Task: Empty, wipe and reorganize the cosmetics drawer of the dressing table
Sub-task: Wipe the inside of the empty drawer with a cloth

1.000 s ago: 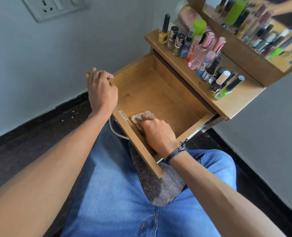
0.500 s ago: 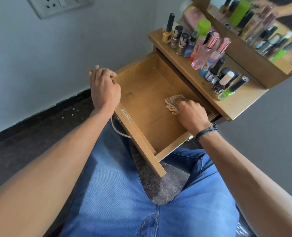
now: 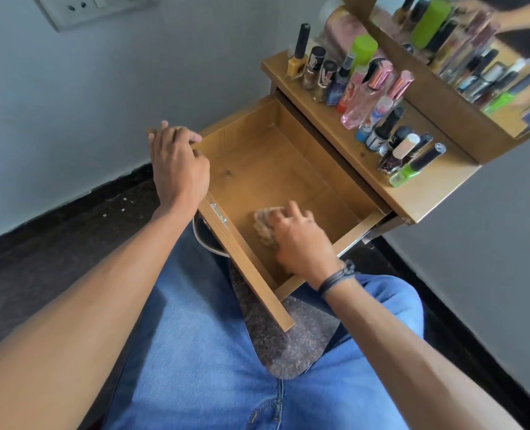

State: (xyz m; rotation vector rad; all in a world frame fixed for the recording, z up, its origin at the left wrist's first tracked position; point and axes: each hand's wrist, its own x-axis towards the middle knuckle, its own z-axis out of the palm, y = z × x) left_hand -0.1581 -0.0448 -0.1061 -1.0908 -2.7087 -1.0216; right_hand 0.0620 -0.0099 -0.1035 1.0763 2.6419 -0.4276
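- Right hand (image 3: 300, 243) is pressed down on a crumpled cloth (image 3: 265, 225), fingers curled over it and holding it against the drawer floor, near the front panel. A dark cord band (image 3: 338, 276) sits on that wrist.
- Left hand (image 3: 178, 166) is clamped over the drawer's front left corner, fingers wrapped around the top edge of the wood (looks like it's bracing the thing).
- Drawer (image 3: 257, 162) is pulled all the way out over the person's lap. Only the cloth and the hand are inside, the rest is bare wood floor. A small metal lock plate (image 3: 218, 214) shows on the inside of the front panel, and a curved metal handle (image 3: 204, 240) pokes out below it on the outer side.
- Tabletop (image 3: 425, 193) right behind the drawer carries a row of bottles (image 3: 366, 94) standing upright: nail polishes, pink perfume bottles, one with a lime green cap. A green polish (image 3: 412, 169) lies tilted at the near end of the row.
- Mirror (image 3: 474, 57) above the top reflects the same bottles.
- Blue jeans (image 3: 195, 352) fill the bottom of the view; a wall socket (image 3: 80, 7) is up top left.
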